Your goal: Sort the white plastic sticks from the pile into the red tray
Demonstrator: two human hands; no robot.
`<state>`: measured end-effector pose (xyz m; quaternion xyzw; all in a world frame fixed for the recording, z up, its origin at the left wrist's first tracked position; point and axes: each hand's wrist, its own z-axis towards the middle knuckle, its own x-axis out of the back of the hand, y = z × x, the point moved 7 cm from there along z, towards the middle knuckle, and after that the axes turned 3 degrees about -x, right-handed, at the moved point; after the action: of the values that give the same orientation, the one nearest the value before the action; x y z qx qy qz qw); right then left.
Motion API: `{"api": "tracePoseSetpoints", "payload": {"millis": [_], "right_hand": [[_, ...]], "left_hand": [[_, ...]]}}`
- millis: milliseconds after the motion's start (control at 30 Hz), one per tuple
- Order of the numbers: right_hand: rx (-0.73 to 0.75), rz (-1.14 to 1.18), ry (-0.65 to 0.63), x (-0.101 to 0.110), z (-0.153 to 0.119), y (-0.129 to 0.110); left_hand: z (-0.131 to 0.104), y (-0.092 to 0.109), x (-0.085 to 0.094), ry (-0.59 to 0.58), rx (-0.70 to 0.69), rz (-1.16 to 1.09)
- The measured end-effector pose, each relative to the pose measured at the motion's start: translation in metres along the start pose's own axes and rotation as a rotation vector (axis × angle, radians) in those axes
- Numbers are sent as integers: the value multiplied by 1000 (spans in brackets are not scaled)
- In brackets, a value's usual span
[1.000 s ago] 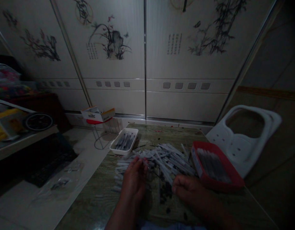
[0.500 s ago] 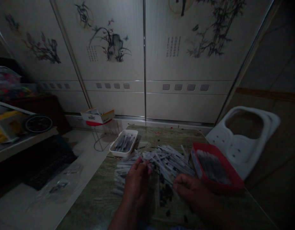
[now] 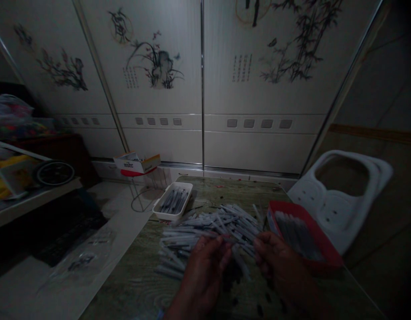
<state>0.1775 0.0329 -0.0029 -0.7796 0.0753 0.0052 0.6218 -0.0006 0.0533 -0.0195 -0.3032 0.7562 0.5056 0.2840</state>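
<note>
Many thin whitish translucent tubes [image 3: 182,235] lie in a loose pile on the greenish wood-patterned table [image 3: 135,275]. Over the near part of the pile, my left hand [image 3: 207,264] has its fingers closed on one of these tubes, which is blurred. To its right my right hand [image 3: 275,258] is pinched at the pile's right edge; what its fingertips hold is too small and dark to make out. Small black pieces [image 3: 268,297] are scattered on the table between and below the hands, partly hidden by them.
A white tray [image 3: 157,212] with dark-filled tubes stands at the back left, and a red box [image 3: 328,242] of tubes at the right. Beyond are a white plastic chair [image 3: 345,213], a cardboard box [image 3: 135,165] on a red stool [image 3: 128,173], and cabinet doors [image 3: 159,142].
My left hand has moved right and toward me, and its tube now points across the pile. My right hand has shifted slightly right and up. The view has tilted slightly.
</note>
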Motion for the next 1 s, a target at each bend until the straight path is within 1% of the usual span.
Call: {"api": "tracePoseSetpoints", "payload": {"millis": [100,167,267,367,467,633,700,767,867,933,1000], "right_hand": [[3,205,-78,-9,-5,-4],[-18,300,-122,-13,-8,-5],[-52,298,-137,-14,-9,-5],[-67,220,-125,-15,-7,-1],[-81,129,-142,-18,-6,4],[-52,-5,-158,-20,-4,9],[-19,-56,-155,-18,-3,6],[9,-117,-128,-15,-3,2],[45,-298,-114,-15,-5,-4],[81,-456,-171,-21,-9,-5],[110,-610,-266,-31,-14,-1]], "left_hand": [[-5,-7,-6,-14,62,-29],[-8,-8,-10,-34,89,-54],[-11,-9,-14,-70,112,-58],[-12,-13,-16,-108,133,-57],[-13,-16,-17,-155,152,-62],[-13,-16,-17,-164,167,-62],[-9,-14,-15,-147,157,-64],[-4,-8,-9,-101,116,-67],[7,4,-1,-31,36,-80],[12,10,5,21,5,-82],[15,14,8,43,-9,-76]]}}
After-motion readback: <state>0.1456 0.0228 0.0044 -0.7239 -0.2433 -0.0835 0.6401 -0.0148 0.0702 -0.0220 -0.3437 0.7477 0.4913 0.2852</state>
